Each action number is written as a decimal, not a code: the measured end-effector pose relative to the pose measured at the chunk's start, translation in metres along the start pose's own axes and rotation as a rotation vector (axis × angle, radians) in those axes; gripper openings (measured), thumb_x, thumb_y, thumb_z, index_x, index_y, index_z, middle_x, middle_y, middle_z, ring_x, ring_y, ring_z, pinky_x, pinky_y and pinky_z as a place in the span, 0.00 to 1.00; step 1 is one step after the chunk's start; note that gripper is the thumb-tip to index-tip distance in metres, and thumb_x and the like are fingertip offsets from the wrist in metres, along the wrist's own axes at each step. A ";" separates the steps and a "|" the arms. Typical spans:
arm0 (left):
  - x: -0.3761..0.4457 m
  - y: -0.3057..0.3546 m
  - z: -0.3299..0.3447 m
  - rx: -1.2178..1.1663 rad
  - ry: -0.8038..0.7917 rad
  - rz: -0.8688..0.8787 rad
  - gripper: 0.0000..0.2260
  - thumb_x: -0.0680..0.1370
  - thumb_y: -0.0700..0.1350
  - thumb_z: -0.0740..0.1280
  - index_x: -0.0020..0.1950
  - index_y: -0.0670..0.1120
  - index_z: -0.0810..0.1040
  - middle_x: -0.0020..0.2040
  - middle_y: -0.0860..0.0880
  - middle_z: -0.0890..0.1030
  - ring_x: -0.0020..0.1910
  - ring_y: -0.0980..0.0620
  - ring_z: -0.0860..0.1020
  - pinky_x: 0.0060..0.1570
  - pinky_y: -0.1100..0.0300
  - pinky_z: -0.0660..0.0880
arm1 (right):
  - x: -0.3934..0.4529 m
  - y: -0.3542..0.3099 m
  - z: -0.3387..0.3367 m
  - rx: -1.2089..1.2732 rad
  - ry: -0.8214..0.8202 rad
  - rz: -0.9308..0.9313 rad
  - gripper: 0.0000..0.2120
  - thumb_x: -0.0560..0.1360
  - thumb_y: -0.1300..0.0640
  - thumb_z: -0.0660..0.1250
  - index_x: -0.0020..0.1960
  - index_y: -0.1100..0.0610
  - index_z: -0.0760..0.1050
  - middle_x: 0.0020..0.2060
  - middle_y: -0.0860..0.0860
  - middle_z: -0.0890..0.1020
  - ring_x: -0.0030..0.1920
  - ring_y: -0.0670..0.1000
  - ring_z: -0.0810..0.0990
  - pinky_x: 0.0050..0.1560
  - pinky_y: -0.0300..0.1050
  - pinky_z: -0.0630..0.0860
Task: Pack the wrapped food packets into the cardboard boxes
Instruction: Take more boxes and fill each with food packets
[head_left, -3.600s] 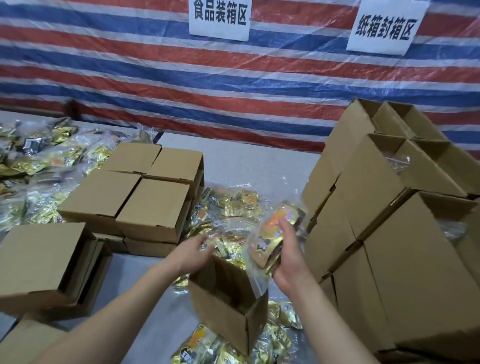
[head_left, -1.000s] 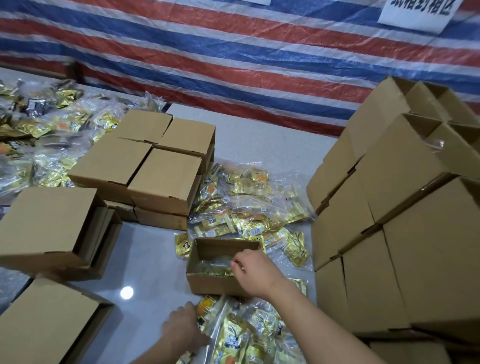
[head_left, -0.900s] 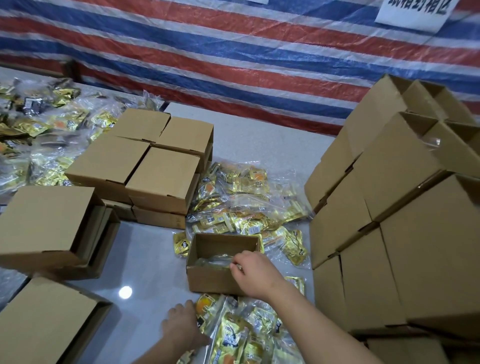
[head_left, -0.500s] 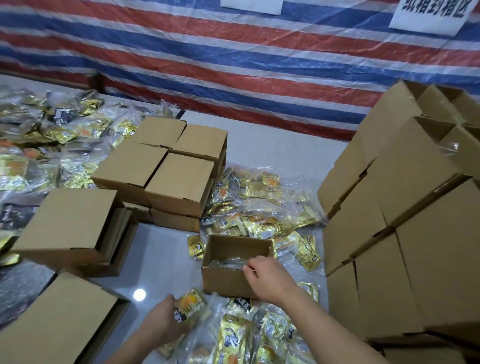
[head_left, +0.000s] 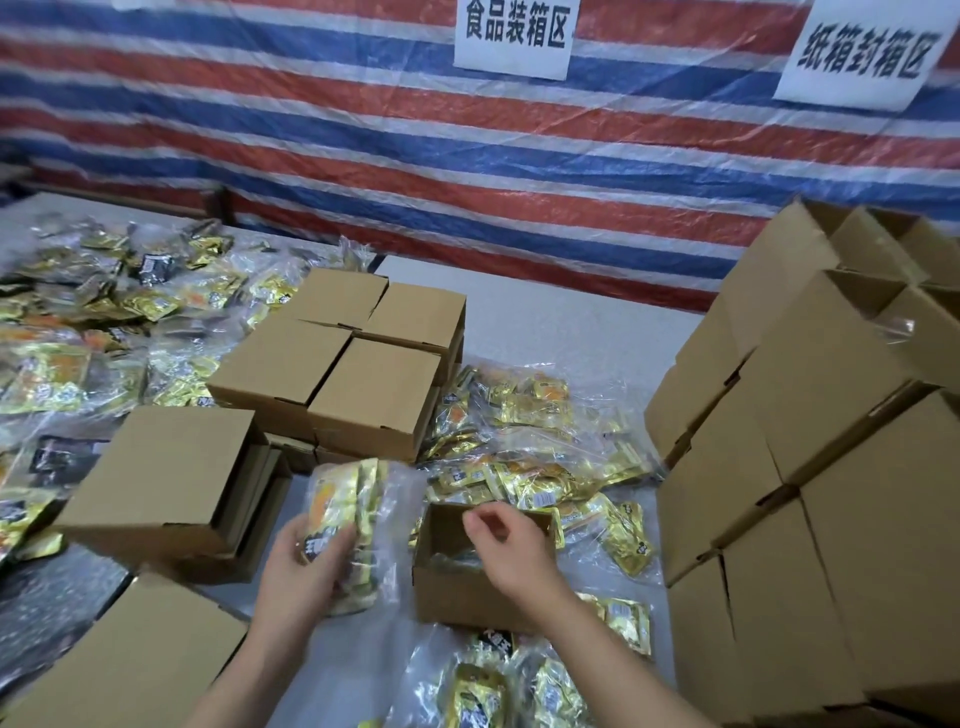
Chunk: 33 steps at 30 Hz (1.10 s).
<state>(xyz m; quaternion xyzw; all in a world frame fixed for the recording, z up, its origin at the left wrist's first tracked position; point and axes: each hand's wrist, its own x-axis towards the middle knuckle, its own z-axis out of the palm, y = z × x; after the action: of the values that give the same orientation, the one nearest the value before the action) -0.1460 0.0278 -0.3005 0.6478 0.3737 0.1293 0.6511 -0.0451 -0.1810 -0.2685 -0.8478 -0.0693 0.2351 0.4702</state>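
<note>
The left hand (head_left: 304, 564) grips a clear bag of gold packets (head_left: 347, 525), fingers curled round it, just at 9 o'clock of the open box (head_left: 467, 577). The right hand (head_left: 511, 540) hovers over that box, fingers loosely curled and holding nothing. Something clear already lies inside. Stacked boxes (head_left: 810, 467) at 3 o'clock look filled; closed boxes (head_left: 343, 358) sit at 11 o'clock. Many loose packets (head_left: 524, 447) cover the surface (head_left: 545, 322), so I judge much packing remains.

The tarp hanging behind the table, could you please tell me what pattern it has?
The tarp has horizontal red, blue and white stripes, seen best in the head view, the only one.
</note>
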 end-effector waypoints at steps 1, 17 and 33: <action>-0.005 0.015 0.009 -0.099 -0.088 0.000 0.19 0.72 0.54 0.76 0.60 0.52 0.77 0.48 0.46 0.85 0.43 0.47 0.85 0.46 0.42 0.81 | -0.002 -0.015 0.003 0.229 -0.051 0.052 0.16 0.77 0.39 0.65 0.60 0.45 0.73 0.57 0.43 0.79 0.61 0.47 0.77 0.54 0.37 0.75; -0.033 0.094 0.123 0.723 -0.542 0.469 0.46 0.65 0.76 0.52 0.81 0.56 0.57 0.81 0.52 0.53 0.80 0.52 0.51 0.77 0.45 0.54 | -0.008 -0.050 -0.057 0.935 -0.170 0.204 0.21 0.78 0.46 0.64 0.61 0.60 0.79 0.46 0.62 0.84 0.46 0.60 0.84 0.43 0.50 0.82; 0.052 -0.033 0.085 0.510 -0.680 -0.014 0.22 0.86 0.51 0.51 0.80 0.50 0.56 0.77 0.48 0.64 0.74 0.52 0.64 0.71 0.63 0.60 | 0.041 -0.037 -0.046 -0.596 -0.426 -0.228 0.18 0.78 0.54 0.65 0.67 0.44 0.72 0.60 0.47 0.80 0.54 0.48 0.79 0.53 0.44 0.76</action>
<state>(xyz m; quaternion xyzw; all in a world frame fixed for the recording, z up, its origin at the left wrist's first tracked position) -0.0653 -0.0056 -0.3583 0.7913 0.1618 -0.1926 0.5573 0.0156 -0.1820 -0.2312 -0.8664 -0.3247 0.3216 0.2012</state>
